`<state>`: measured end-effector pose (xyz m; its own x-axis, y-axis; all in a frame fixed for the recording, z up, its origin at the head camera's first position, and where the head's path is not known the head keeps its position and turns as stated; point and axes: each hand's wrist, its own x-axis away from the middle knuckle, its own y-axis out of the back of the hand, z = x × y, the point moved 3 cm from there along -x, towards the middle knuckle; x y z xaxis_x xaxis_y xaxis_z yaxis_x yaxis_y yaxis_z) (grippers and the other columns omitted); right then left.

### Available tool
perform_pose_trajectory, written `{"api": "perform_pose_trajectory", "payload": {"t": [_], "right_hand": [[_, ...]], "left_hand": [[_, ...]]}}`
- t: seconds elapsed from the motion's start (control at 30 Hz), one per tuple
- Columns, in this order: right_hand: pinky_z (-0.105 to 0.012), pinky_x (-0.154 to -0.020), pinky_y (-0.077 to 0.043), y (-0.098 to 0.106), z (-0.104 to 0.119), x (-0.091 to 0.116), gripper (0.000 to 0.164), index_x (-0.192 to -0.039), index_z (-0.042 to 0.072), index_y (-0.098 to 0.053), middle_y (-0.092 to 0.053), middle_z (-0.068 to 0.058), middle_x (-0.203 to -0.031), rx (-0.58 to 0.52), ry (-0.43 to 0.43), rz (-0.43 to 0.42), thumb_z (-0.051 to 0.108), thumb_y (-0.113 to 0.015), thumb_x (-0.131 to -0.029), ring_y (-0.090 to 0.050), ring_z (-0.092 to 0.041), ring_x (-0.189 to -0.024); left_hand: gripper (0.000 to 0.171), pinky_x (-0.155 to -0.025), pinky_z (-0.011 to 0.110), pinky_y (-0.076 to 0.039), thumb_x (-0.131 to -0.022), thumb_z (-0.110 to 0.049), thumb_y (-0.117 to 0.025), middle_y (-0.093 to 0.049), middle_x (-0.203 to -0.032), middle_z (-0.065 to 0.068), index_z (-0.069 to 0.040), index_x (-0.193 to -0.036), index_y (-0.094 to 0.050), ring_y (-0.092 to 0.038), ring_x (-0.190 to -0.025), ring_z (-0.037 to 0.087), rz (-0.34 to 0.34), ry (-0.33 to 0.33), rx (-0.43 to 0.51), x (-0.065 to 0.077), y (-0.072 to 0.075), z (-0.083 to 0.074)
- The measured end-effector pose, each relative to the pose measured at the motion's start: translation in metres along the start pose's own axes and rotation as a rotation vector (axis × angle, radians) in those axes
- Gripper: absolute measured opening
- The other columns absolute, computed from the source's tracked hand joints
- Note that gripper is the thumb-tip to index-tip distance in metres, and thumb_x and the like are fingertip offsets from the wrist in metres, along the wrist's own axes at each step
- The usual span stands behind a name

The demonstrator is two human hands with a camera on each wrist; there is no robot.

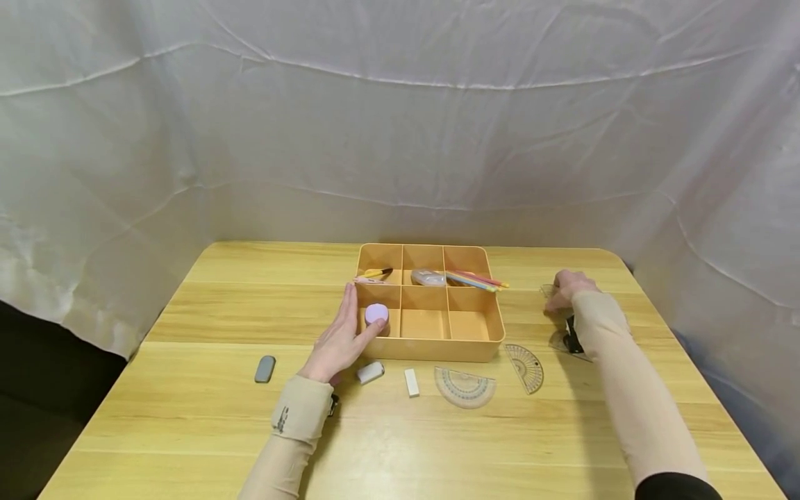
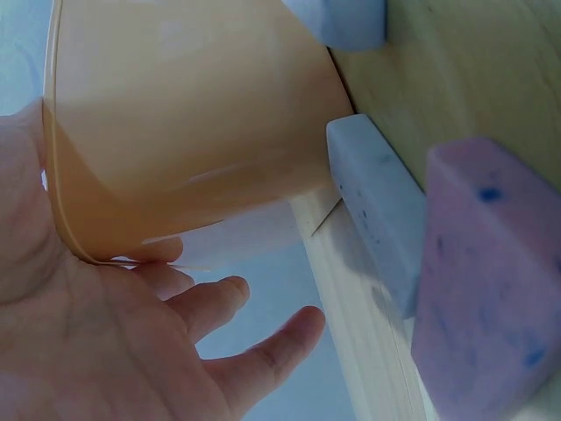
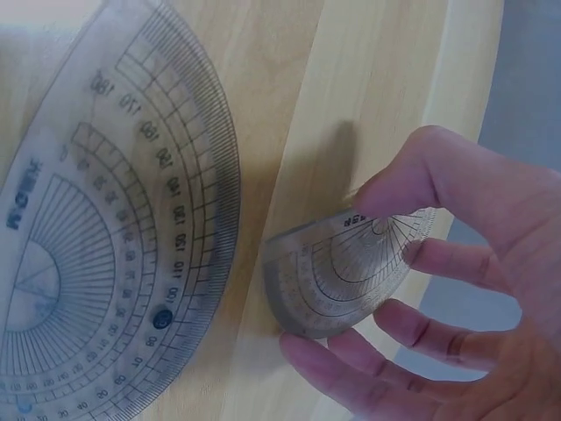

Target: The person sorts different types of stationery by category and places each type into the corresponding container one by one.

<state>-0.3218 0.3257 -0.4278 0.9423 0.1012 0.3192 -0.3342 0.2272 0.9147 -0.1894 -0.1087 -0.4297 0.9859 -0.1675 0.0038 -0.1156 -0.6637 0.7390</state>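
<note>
My left hand [image 1: 337, 337] holds the front left corner of an orange divided organizer box [image 1: 437, 349]. Its thumb reaches over the rim beside a lilac round-topped object [image 1: 376, 314], while the other fingers lie along the outer wall [image 2: 193, 114]. Between thumb and fingers, my right hand [image 1: 570, 288] pinches a small clear protractor [image 3: 337, 272], tilted at the table's right side. A larger protractor [image 3: 175, 228] lies below the right wrist. Close to the left wrist are a speckled pink eraser [image 2: 491, 289] and a pale block-shaped eraser [image 2: 372, 202].
Two more clear protractors [image 1: 465, 387] [image 1: 526, 368] lie before the box, near a small white eraser [image 1: 412, 382] and a white-and-grey one [image 1: 371, 373]. A grey eraser [image 1: 265, 369] sits further left. Back compartments hold pencils [image 1: 475, 280], a yellow-and-black tool [image 1: 377, 273] and a clear-grey rounded item [image 1: 428, 278].
</note>
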Motion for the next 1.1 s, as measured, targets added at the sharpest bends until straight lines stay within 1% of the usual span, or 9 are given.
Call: {"api": "perform_pose_trajectory", "payload": {"t": [0.17,0.33,0.4,0.47,0.57,0.73,0.83,0.93,1.1], "right_hand": [[-0.063,-0.088,-0.044,0.001,0.0,0.001,0.067,-0.116,-0.015,-0.052,-0.051,-0.041,-0.113,-0.001,0.012,-0.014,0.029,-0.079,-0.072,-0.048,-0.054,-0.102],[-0.066,-0.092,-0.04,0.005,0.006,0.005,0.073,-0.127,-0.016,-0.045,-0.045,-0.044,-0.123,-0.025,0.033,-0.018,0.027,-0.073,-0.075,-0.044,-0.058,-0.108],[-0.066,-0.092,-0.04,0.007,0.008,0.007,0.073,-0.128,-0.017,-0.044,-0.045,-0.044,-0.124,-0.028,0.047,-0.025,0.026,-0.072,-0.076,-0.044,-0.058,-0.108],[-0.066,-0.092,-0.041,0.009,0.01,0.008,0.072,-0.128,-0.017,-0.045,-0.045,-0.043,-0.124,-0.029,0.056,-0.031,0.025,-0.071,-0.076,-0.045,-0.057,-0.108],[-0.065,-0.092,-0.041,0.01,0.01,0.009,0.073,-0.129,-0.017,-0.044,-0.047,-0.043,-0.123,-0.045,0.065,-0.034,0.025,-0.072,-0.077,-0.046,-0.055,-0.107],[-0.064,-0.09,-0.042,0.013,0.012,0.013,0.073,-0.134,-0.015,-0.04,-0.042,-0.044,-0.128,-0.091,0.052,-0.019,0.023,-0.071,-0.08,-0.046,-0.054,-0.108],[-0.063,-0.088,-0.045,0.017,0.017,0.017,0.074,-0.136,-0.014,-0.038,-0.04,-0.045,-0.129,-0.112,0.053,-0.017,0.023,-0.071,-0.082,-0.047,-0.053,-0.106],[-0.059,-0.083,-0.048,0.024,0.024,0.021,0.073,-0.136,-0.015,-0.037,-0.04,-0.046,-0.129,-0.114,0.074,-0.029,0.022,-0.07,-0.083,-0.055,-0.048,-0.098],[-0.049,-0.071,-0.056,0.035,0.037,0.029,0.072,-0.135,-0.017,-0.037,-0.04,-0.048,-0.127,-0.111,0.111,-0.058,0.024,-0.068,-0.084,-0.066,-0.036,-0.074]], "left_hand": [[0.091,-0.077,0.046,-0.052,-0.097,-0.055,-0.041,0.013,-0.159,0.009,-0.004,-0.153,0.009,-0.014,-0.141,0.032,0.012,0.013,-0.013,0.0,0.001,-0.001],[0.091,-0.058,0.036,-0.049,-0.097,-0.056,-0.04,0.014,-0.159,0.008,-0.005,-0.153,0.01,-0.017,-0.14,0.032,0.017,0.015,-0.026,0.0,0.001,-0.001],[0.091,-0.058,0.037,-0.049,-0.097,-0.056,-0.04,0.014,-0.159,0.008,-0.004,-0.153,0.01,-0.018,-0.14,0.033,0.016,0.011,-0.024,0.0,0.001,-0.001],[0.091,-0.067,0.04,-0.052,-0.097,-0.056,-0.04,0.014,-0.159,0.008,-0.004,-0.153,0.01,-0.017,-0.14,0.033,0.016,0.013,-0.02,0.0,0.001,-0.001],[0.092,-0.07,0.043,-0.052,-0.097,-0.056,-0.041,0.013,-0.159,0.01,-0.003,-0.153,0.009,-0.016,-0.14,0.034,0.012,0.008,-0.015,0.0,0.001,-0.001],[0.091,-0.049,0.034,-0.045,-0.097,-0.055,-0.041,0.013,-0.159,0.011,-0.003,-0.153,0.008,-0.024,-0.137,0.037,0.009,0.005,-0.015,-0.001,0.001,0.0],[0.091,-0.046,0.031,-0.042,-0.097,-0.055,-0.041,0.014,-0.159,0.008,-0.005,-0.153,0.01,-0.026,-0.137,0.036,0.016,0.018,-0.015,-0.001,0.001,0.0],[0.091,-0.047,0.033,-0.043,-0.097,-0.055,-0.041,0.015,-0.159,0.007,-0.006,-0.153,0.011,-0.025,-0.137,0.036,0.019,0.024,-0.021,-0.002,0.001,0.001],[0.091,-0.055,0.035,-0.047,-0.097,-0.056,-0.041,0.014,-0.159,0.008,-0.005,-0.153,0.01,-0.02,-0.139,0.034,0.015,0.017,-0.026,-0.002,0.0,0.0]]}}
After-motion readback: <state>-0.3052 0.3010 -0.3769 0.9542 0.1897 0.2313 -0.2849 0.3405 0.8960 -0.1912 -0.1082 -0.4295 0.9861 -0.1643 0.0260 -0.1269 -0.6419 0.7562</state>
